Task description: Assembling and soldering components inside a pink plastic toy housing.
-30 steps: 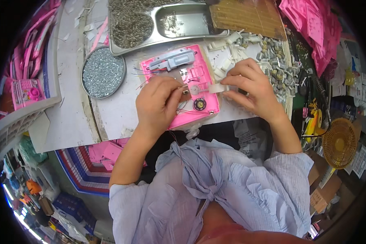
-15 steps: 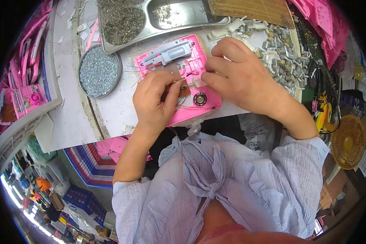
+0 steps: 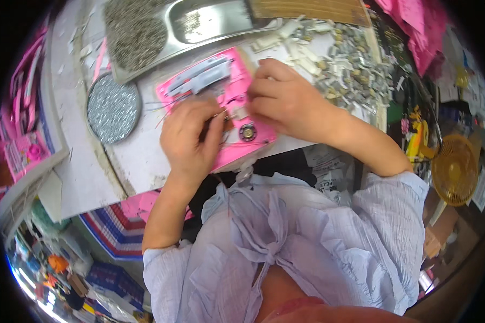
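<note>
A pink plastic casing half [image 3: 256,141] lies open side up on the table in front of me. It carries a grey module [image 3: 202,76] at its far end, a small round speaker [image 3: 248,132] and thin wires. Over its near left part, my left hand [image 3: 191,132] is closed in a pinch beside a brown board [image 3: 229,125]. My right hand [image 3: 291,102] is closed too, fingertips bent down by a small whitish piece [image 3: 238,113] in the casing. Fingers and blur hide what either pinch holds.
A round dish of small silvery parts [image 3: 113,107] stands left. Behind are a metal tray [image 3: 170,46] of small metal pieces and a cardboard sheet [image 3: 312,11]. Grey and white parts [image 3: 355,70] lie heaped at right. A yellow fan [image 3: 455,169] stands far right, pink casings [image 3: 24,151] far left.
The whole view has shifted, so the table and casing appear further left. Both hands stay over the casing, their fingertips close together, with only slight finger movement.
</note>
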Available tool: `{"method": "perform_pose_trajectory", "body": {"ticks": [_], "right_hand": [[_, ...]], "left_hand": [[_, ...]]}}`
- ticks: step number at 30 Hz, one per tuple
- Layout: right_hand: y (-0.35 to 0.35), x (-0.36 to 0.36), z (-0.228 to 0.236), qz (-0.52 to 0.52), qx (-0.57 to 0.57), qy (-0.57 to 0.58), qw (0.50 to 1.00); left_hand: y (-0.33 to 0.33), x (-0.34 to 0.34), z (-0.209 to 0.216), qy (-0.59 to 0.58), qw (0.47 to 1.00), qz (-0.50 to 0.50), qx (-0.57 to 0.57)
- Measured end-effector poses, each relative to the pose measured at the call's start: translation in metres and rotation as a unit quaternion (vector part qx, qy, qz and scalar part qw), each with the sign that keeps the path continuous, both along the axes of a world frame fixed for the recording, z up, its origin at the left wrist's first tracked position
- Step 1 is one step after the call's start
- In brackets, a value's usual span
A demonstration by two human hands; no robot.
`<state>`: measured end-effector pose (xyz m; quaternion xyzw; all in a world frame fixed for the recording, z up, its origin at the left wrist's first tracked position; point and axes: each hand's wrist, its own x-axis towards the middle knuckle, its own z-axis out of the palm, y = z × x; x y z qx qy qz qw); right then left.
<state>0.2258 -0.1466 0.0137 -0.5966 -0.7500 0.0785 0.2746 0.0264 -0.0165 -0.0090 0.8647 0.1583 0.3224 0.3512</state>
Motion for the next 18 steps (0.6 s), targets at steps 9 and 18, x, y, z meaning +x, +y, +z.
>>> {"method": "perform_pose_trajectory", "body": {"ticks": [9,18], "right_hand": [[-0.061,0.083,0.018,-0.318,-0.014,-0.013,0.948],[-0.054,0.129,0.028,-0.282,-0.225,-0.192,0.913]], "left_hand": [[0.006,-0.019,0.016,0.035,0.990,-0.032,-0.132],[0.011,-0.006,0.038,0.030,0.996,-0.076,-0.033]]}}
